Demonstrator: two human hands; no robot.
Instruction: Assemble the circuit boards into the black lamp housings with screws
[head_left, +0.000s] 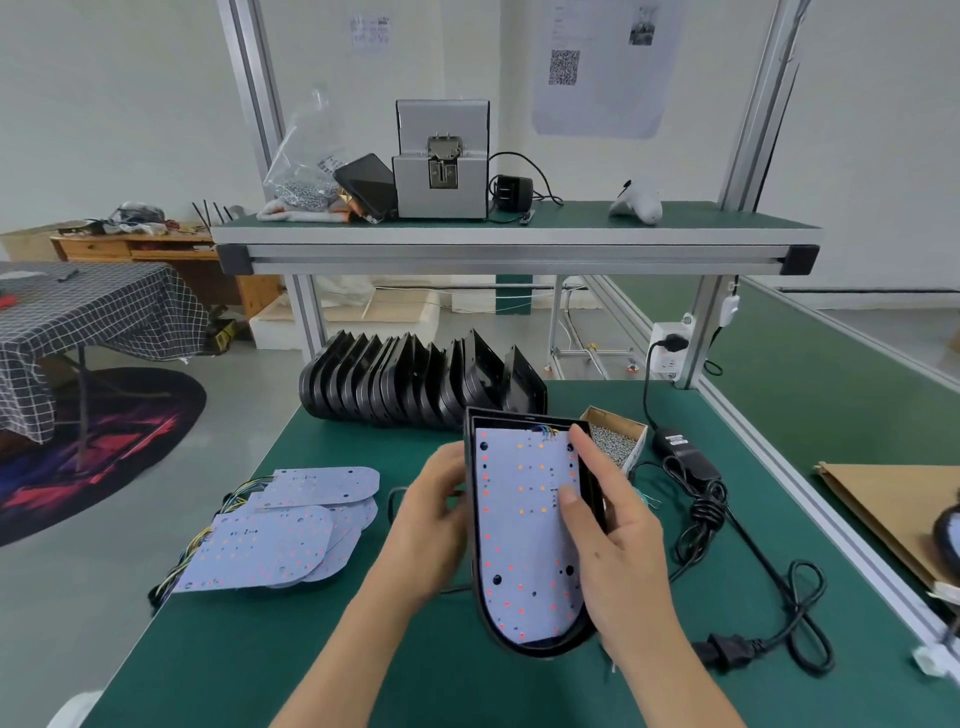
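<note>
Black lamp housing (537, 647) runs lengthwise away from the person above the green table (311, 649), rounded end nearest, circuit board (524, 525) seated inside. Left hand (434, 519) grips its edge; right hand (613, 540) presses fingers on the board. Cardboard box (615, 439) holds screws.

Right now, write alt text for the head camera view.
Two hands hold a black lamp housing with a circuit board seated inside, the left hand on its edge, the right hand pressing the board. On the green workbench lie spare boards, stacked housings and a box of screws.

Glossy black plastic housing (480, 519) — matt green table (249, 665) mat.
</note>
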